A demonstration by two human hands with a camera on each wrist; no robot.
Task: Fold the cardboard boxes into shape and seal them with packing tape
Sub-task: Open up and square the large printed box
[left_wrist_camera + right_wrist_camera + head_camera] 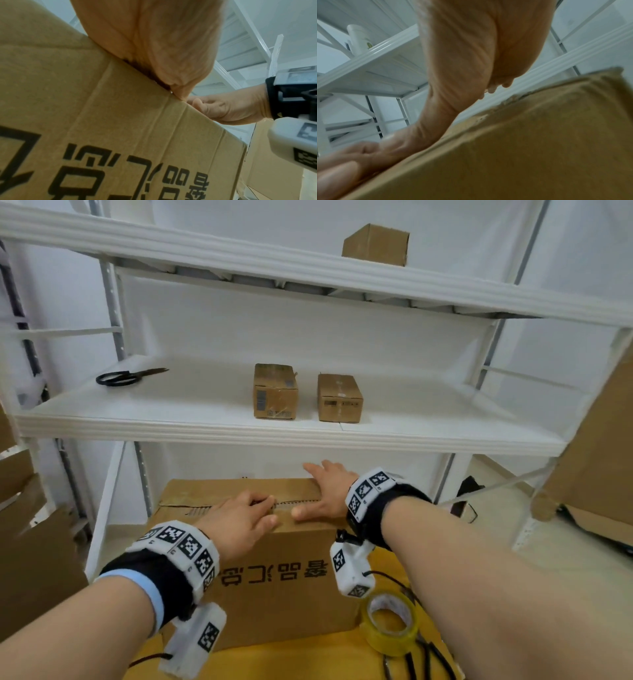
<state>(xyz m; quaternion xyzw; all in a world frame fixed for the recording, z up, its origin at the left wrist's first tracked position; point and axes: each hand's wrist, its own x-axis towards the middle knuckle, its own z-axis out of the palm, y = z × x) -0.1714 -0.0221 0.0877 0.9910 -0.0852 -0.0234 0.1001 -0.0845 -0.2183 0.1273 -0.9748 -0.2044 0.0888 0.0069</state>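
A large brown cardboard box (274,577) with black printed characters stands on a yellow surface (308,659), under the lower shelf. Its top flaps are folded down and meet at a seam. My left hand (246,511) rests on the top with bent fingers touching the seam. My right hand (329,491) lies flat on the far flap, fingers straight and thumb stretched toward the left hand. The left wrist view shows my left palm (154,40) on the box's top edge (120,121). A roll of clear yellowish packing tape (392,621) lies by the box's right corner.
Black scissors (128,376) and two small closed boxes (275,392) (339,398) sit on the white middle shelf (205,426). Another small box (376,244) is on the upper shelf. Loose cardboard leans at the left (30,542) and right (589,457). Black cables (421,659) trail beside the tape.
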